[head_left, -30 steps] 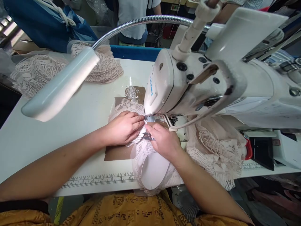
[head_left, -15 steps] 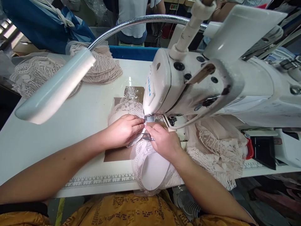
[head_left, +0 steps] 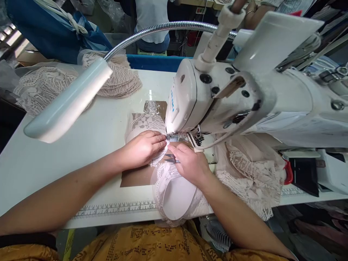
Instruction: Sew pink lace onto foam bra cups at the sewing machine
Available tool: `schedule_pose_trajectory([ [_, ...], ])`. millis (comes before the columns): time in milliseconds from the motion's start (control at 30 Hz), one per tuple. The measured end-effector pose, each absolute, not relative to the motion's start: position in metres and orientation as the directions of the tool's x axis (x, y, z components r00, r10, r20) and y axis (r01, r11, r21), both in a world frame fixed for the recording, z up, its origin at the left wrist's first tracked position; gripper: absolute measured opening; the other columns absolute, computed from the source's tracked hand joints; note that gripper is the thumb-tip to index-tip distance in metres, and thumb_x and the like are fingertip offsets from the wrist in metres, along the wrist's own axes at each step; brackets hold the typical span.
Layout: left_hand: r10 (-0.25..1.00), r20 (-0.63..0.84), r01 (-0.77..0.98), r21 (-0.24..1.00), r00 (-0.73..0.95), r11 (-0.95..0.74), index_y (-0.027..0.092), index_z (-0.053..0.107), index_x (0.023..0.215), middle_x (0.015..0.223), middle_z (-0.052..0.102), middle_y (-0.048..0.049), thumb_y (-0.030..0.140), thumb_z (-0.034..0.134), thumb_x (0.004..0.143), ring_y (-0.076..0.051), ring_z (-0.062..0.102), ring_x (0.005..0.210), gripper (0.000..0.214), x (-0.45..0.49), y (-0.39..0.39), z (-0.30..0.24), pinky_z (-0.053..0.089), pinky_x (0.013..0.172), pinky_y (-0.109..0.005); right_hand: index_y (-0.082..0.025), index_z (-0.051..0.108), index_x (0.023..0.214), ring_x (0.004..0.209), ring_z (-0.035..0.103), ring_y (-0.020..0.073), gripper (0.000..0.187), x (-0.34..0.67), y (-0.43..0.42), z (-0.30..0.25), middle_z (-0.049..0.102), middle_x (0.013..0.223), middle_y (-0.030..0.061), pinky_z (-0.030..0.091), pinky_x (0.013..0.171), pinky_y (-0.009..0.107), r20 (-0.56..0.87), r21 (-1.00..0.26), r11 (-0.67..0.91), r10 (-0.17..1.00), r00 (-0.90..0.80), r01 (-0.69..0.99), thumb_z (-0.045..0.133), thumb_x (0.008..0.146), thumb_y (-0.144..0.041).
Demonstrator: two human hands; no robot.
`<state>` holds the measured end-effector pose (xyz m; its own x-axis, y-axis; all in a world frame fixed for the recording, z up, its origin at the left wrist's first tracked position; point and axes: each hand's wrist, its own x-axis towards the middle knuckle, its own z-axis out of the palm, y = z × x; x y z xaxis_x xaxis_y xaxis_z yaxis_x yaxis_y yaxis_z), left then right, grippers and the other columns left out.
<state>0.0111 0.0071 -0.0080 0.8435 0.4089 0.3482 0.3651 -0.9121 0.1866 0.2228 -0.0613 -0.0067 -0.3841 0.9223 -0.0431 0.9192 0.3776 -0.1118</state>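
Note:
My left hand presses a white lace bra cup down beside the needle, its fingers closed together on the lace edge. My right hand is closed, with thumb and forefinger pinching at the same edge near the presser foot. Small scissors stick out to the left from under its curled fingers, blades slightly parted; their handles are hidden in the palm. Below that hand another padded white lace cup hangs toward the table's front edge. The sewing machine's head stands directly over my fingertips.
A lamp on a bendy metal neck reaches over the left. Lace stacks lie at the back left, more lace pieces at right. A printed ruler runs along the front edge. A person sits beyond the table.
The lace cup under my left hand has turned and shifted a little at the needle. Both hands stay almost in place, and the view has shifted slightly.

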Motion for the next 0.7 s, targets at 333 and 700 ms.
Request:
schedule_pose_trajectory([
  [333, 0.435, 0.333, 0.397, 0.181, 0.836, -0.9, 0.009, 0.067, 0.118, 0.121, 0.068, -0.0155, 0.023, 0.045, 0.097, -0.027, 0.064, 0.1, 0.033, 0.011, 0.01, -0.009, 0.056, 0.083, -0.04, -0.029, 0.055, 0.137, 0.085, 0.065, 0.0206, 0.056, 0.22, -0.062, -0.006, 0.07, 0.109, 0.004, 0.046, 0.062, 0.029, -0.054, -0.122, 0.355, 0.93, -0.364, 0.927, 0.05, 0.083, -0.016],
  [700, 0.554, 0.274, 0.511, 0.217, 0.786, -0.832, 0.013, 0.059, 0.131, 0.133, 0.06, -0.0143, 0.024, 0.045, 0.094, -0.031, 0.056, 0.117, 0.04, 0.003, 0.011, -0.016, 0.047, 0.096, -0.047, -0.023, 0.065, 0.114, 0.077, 0.068, 0.0221, 0.033, 0.256, -0.078, 0.052, 0.074, 0.091, 0.006, 0.043, 0.06, 0.026, -0.195, -0.349, 0.178, 0.946, -0.257, 0.92, 0.057, 0.088, -0.042],
])
